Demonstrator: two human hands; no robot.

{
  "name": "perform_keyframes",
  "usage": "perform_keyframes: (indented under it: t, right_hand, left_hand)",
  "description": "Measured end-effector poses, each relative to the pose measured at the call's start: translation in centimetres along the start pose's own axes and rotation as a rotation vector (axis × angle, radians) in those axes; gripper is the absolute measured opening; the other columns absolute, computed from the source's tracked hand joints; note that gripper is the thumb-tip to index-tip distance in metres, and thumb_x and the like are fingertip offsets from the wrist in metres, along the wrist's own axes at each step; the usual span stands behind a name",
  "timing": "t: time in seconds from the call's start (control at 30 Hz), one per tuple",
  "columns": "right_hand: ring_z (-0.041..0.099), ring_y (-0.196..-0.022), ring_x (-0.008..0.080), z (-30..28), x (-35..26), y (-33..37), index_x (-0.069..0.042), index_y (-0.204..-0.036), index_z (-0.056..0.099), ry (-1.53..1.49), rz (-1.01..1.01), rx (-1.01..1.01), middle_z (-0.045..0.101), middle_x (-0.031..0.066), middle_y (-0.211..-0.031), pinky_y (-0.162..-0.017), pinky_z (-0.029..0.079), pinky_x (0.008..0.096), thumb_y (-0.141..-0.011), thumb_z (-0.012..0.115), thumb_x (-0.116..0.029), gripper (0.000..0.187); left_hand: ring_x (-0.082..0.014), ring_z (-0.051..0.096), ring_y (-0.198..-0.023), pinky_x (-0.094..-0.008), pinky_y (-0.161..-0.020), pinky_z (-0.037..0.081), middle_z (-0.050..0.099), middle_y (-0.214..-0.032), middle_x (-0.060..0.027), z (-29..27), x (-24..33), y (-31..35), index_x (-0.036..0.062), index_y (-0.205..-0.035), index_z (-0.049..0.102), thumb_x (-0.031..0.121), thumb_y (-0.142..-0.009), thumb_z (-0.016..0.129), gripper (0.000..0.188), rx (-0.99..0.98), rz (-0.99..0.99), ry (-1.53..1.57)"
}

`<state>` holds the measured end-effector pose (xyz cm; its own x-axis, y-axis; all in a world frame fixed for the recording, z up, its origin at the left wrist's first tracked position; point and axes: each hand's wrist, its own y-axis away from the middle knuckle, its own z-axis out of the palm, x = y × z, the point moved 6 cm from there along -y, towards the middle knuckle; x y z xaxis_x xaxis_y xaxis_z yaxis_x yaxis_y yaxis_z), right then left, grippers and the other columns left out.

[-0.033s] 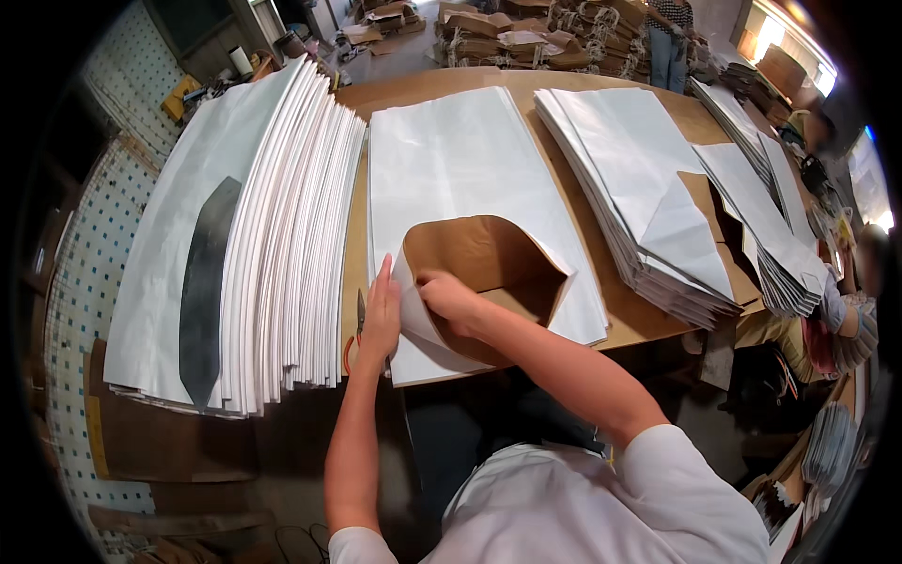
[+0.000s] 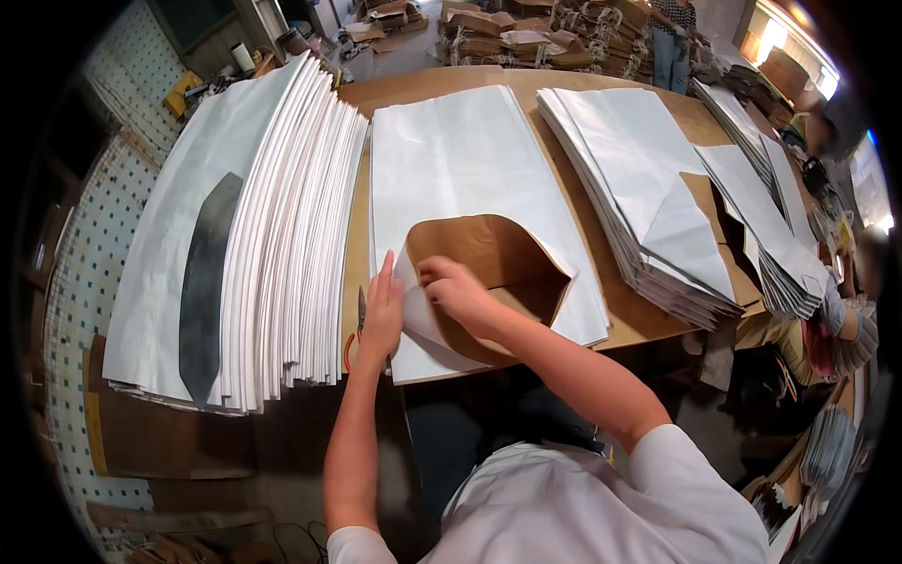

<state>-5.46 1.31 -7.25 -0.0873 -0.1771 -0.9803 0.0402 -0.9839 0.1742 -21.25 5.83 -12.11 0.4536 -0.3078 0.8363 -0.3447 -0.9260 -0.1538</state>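
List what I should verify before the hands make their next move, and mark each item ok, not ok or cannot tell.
1. Paper bag open at the mouth: ok, its brown inside gapes wide.
2. Left hand at the bag's left side: ok, fingers extended along the white outer face.
3. Right hand at the opening: ok, over its left part, fingers curled.
4. Right fingertips gripping paper: cannot tell.
5. Scissors well away from the hands: not ok, I'd say; they lie close by the left hand.
6. Dark pointed board out of the way: ok, on the tall white stack at left.
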Motion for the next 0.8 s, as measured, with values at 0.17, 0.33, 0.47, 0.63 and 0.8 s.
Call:
perform_keyframes:
  t: [0.17, 0.33, 0.47, 0.63, 0.8]
  right_hand:
    - [0.064, -0.114, 0.0231, -12.9, -7.0, 12.7, 0.006, -0.124, 0.063, 0.273, -0.753, 0.63, 0.068, 0.0145, -0.12, -0.1, 0.05, 0.0351, -0.106, 0.043, -0.006, 0.03]
    - [0.041, -0.148, 0.0373, -18.5, 1.0, 5.9, 0.005, -0.15, 0.047, 0.573, -0.3, 0.5, 0.044, 0.0267, -0.158, -0.123, 0.03, 0.0422, -0.111, 0.041, -0.036, 0.057]
    - [0.034, -0.152, 0.039, -15.9, 2.2, 3.1, 0.004, -0.154, 0.041, 1.116, -0.326, 0.397, 0.04, 0.0237, -0.161, -0.125, 0.026, 0.0504, -0.11, 0.036, -0.038, 0.061]
    - [0.029, -0.155, 0.0359, -14.9, 4.3, 2.3, 0.002, -0.156, 0.038, 1.362, -0.273, 0.382, 0.036, 0.0207, -0.165, -0.126, 0.023, 0.0512, -0.11, 0.034, -0.04, 0.062]
    - [0.028, -0.155, 0.0351, -14.7, 4.9, 2.5, 0.002, -0.157, 0.037, 1.41, -0.268, 0.357, 0.035, 0.0202, -0.166, -0.127, 0.02, 0.0507, -0.11, 0.035, -0.04, 0.063]
  left_hand:
    - [-0.0366, 0.043, -0.144, -0.0409, -0.12, 0.033, 0.047, -0.154, -0.0215, -0.3, 3.7, 0.5, 0.0075, -0.161, 0.036, 0.024, -0.111, 0.045, 0.054, 0.027, 0.207, -0.097]
    - [-0.0373, 0.04, -0.149, -0.0429, -0.123, 0.031, 0.044, -0.159, -0.0227, 1.2, 4.1, -0.9, 0.0025, -0.158, 0.039, 0.024, -0.11, 0.044, 0.053, 0.008, 0.191, -0.119]
    - [-0.0375, 0.035, -0.152, -0.0454, -0.125, 0.026, 0.039, -0.163, -0.0208, 2.7, 3.8, -1.2, 0.0022, -0.158, 0.039, 0.03, -0.111, 0.043, 0.055, -0.114, 0.24, -0.373]
    - [-0.0356, 0.028, -0.155, -0.0499, -0.127, 0.02, 0.032, -0.167, -0.0192, 4.2, 2.7, -1.0, 0.0036, -0.16, 0.036, 0.036, -0.11, 0.041, 0.059, -0.174, 0.226, -0.617]
    - [-0.0351, 0.028, -0.156, -0.0506, -0.127, 0.021, 0.031, -0.168, -0.0187, 4.6, 2.7, -0.9, 0.0039, -0.16, 0.036, 0.036, -0.11, 0.041, 0.059, -0.177, 0.214, -0.67]
